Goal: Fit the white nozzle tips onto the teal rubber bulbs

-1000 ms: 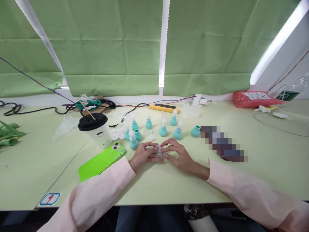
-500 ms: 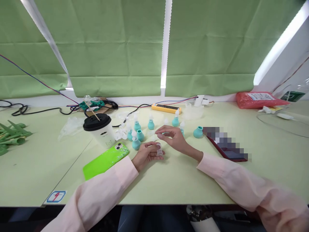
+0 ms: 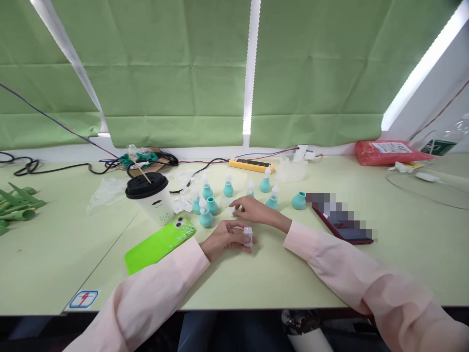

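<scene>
My left hand (image 3: 229, 237) is closed round a small clear plastic piece (image 3: 248, 236), held upright low over the table. Just behind it, my right hand (image 3: 247, 210) reaches left with its fingers bent down onto something small and whitish at the fingertips, too small to make out. Several teal bulbs with clear tips stand around, such as one (image 3: 206, 218) left of my hands and one (image 3: 271, 202) behind my right wrist. A teal bulb without a tip (image 3: 299, 201) lies tilted at the right, and another open one (image 3: 212, 205) stands at the left.
A lidded cup (image 3: 157, 206) and a green phone (image 3: 157, 247) are at the left, a dark red phone (image 3: 342, 225) at the right. Behind are a yellow power strip (image 3: 251, 165), cables, clear plastic (image 3: 291, 169) and a red package (image 3: 388, 152).
My left hand has shifted slightly right and toward me with the clear piece. My right hand has moved left and lowered its fingers, uncovering more of the bulbs behind it.
</scene>
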A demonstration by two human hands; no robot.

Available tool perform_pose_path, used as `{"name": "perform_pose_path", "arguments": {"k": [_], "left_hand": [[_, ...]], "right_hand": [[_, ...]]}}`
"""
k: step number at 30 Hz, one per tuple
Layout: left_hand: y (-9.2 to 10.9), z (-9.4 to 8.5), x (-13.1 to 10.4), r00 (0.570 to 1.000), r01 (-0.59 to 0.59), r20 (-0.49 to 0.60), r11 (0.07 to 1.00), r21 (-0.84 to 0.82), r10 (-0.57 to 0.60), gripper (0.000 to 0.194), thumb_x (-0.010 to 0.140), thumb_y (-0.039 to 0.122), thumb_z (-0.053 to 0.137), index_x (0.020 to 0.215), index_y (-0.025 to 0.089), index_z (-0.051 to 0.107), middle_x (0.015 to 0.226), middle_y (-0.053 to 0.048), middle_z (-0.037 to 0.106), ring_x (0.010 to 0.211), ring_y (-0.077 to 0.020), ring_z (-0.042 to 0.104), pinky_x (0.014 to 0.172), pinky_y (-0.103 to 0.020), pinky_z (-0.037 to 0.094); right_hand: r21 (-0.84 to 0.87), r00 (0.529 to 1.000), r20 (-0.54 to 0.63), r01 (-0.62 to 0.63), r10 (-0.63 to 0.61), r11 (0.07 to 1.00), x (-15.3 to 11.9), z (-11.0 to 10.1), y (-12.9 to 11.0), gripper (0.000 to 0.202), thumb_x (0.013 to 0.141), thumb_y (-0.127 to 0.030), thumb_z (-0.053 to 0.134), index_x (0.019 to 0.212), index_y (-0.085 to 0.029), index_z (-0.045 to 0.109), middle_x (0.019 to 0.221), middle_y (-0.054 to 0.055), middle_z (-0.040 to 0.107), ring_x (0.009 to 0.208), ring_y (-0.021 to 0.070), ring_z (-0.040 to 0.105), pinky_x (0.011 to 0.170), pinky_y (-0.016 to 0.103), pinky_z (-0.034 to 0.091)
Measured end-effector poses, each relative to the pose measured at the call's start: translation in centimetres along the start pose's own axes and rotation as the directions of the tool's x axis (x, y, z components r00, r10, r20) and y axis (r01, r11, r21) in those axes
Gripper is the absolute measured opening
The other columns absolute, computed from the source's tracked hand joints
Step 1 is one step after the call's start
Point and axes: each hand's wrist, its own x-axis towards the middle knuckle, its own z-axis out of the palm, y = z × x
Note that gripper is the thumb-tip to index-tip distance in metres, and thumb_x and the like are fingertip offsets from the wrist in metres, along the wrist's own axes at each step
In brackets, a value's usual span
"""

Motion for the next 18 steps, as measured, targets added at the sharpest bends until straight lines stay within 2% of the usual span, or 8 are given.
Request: {"name": "perform_pose_path", "arguments": {"k": [3, 5, 8, 10, 11, 13, 15, 18], "left_hand": [[0.1, 0.2, -0.1, 1.0, 0.021, -0.003, 1.0, 0.008, -0.021, 0.036, 0.051, 0.014, 0.071, 0.084, 0.008, 0.057, 0.075, -0.01, 0.064, 0.062, -0.016, 0.06, 0.067, -0.032, 0.046], [0.2, 0.2, -0.1, 1.0, 0.018, -0.01, 1.0, -0.003, -0.018, 0.037, 0.054, 0.015, 0.069, 0.088, 0.007, 0.057, 0.076, -0.011, 0.063, 0.063, -0.0154, 0.059, 0.067, -0.031, 0.046], [0.2, 0.2, 0.0, 1.0, -0.005, 0.014, 0.999, -0.04, 0.005, 0.037, 0.063, 0.022, 0.064, 0.095, 0.007, 0.054, 0.076, -0.01, 0.061, 0.053, -0.0106, 0.056, 0.057, -0.026, 0.046], [0.1, 0.1, 0.1, 0.999, -0.014, 0.042, 0.998, -0.053, 0.017, 0.039, 0.069, 0.027, 0.059, 0.102, 0.01, 0.048, 0.076, -0.009, 0.06, 0.046, -0.0081, 0.053, 0.05, -0.023, 0.044], [0.1, 0.1, 0.1, 0.998, -0.018, 0.054, 0.998, -0.059, 0.021, 0.041, 0.071, 0.03, 0.056, 0.106, 0.012, 0.044, 0.075, -0.009, 0.06, 0.045, -0.0083, 0.052, 0.048, -0.023, 0.043], [0.0, 0.0, 0.3, 0.998, -0.02, 0.065, 0.996, -0.083, 0.025, 0.041, 0.073, 0.033, 0.052, 0.108, 0.016, 0.038, 0.073, -0.008, 0.06, 0.048, -0.0101, 0.054, 0.047, -0.023, 0.042], [-0.1, -0.1, 0.4, 0.997, -0.012, 0.073, 0.992, -0.122, 0.021, 0.034, 0.075, 0.034, 0.05, 0.102, 0.018, 0.038, 0.071, -0.007, 0.058, 0.054, -0.0113, 0.054, 0.047, -0.023, 0.043], [-0.3, -0.2, 0.6, 0.997, -0.001, 0.072, 0.985, -0.173, 0.014, 0.025, 0.074, 0.031, 0.051, 0.093, 0.017, 0.043, 0.069, -0.004, 0.055, 0.058, -0.0108, 0.052, 0.05, -0.023, 0.044]], "right_hand": [[-0.024, 0.997, -0.081, -0.014, 0.012, 1.0, -0.7, -1.1, -0.5, 0.022, 0.071, -0.018, 0.05, 0.091, -0.022, 0.058, 0.089, 0.004, 0.062, 0.072, 0.0159, 0.057, 0.064, 0.029, 0.043], [-0.047, 0.989, -0.145, -0.028, 0.021, 0.999, -1.6, -2.8, -0.8, 0.017, 0.072, -0.022, 0.051, 0.086, -0.024, 0.059, 0.078, 0.002, 0.063, 0.066, 0.0149, 0.057, 0.06, 0.028, 0.043], [-0.239, 0.889, -0.459, -0.115, -0.008, 0.964, -3.6, -6.7, -0.5, 0.015, 0.074, -0.028, 0.048, 0.082, -0.022, 0.06, 0.073, 0.002, 0.062, 0.064, 0.0139, 0.056, 0.061, 0.028, 0.043], [-0.287, 0.839, -0.544, -0.198, 0.011, 0.937, -5.1, -9.2, 0.5, 0.025, 0.075, -0.03, 0.046, 0.093, -0.017, 0.056, 0.082, 0.008, 0.06, 0.077, 0.02, 0.053, 0.068, 0.034, 0.04], [-0.383, 0.823, -0.568, -0.301, 0.035, 0.873, -5.8, -10.1, 1.4, 0.031, 0.073, -0.034, 0.047, 0.099, -0.017, 0.054, 0.086, 0.009, 0.059, 0.084, 0.0238, 0.05, 0.067, 0.036, 0.039], [-0.534, 0.829, -0.538, -0.476, 0.153, 0.699, -7.0, -11.1, 3.3, 0.045, 0.07, -0.043, 0.049, 0.104, -0.014, 0.05, 0.096, 0.015, 0.054, 0.092, 0.031, 0.044, 0.063, 0.038, 0.037], [-0.607, 0.816, -0.466, -0.577, 0.343, 0.546, -7.8, -10.8, 5.4, 0.046, 0.072, -0.049, 0.042, 0.094, -0.01, 0.054, 0.091, 0.019, 0.053, 0.087, 0.0331, 0.044, 0.06, 0.04, 0.035], [-0.647, 0.786, -0.319, -0.589, 0.529, 0.485, -8.2, -8.9, 7.6, 0.047, 0.076, -0.052, 0.032, 0.07, -0.012, 0.055, 0.079, 0.017, 0.055, 0.084, 0.0326, 0.044, 0.059, 0.042, 0.034]]}}
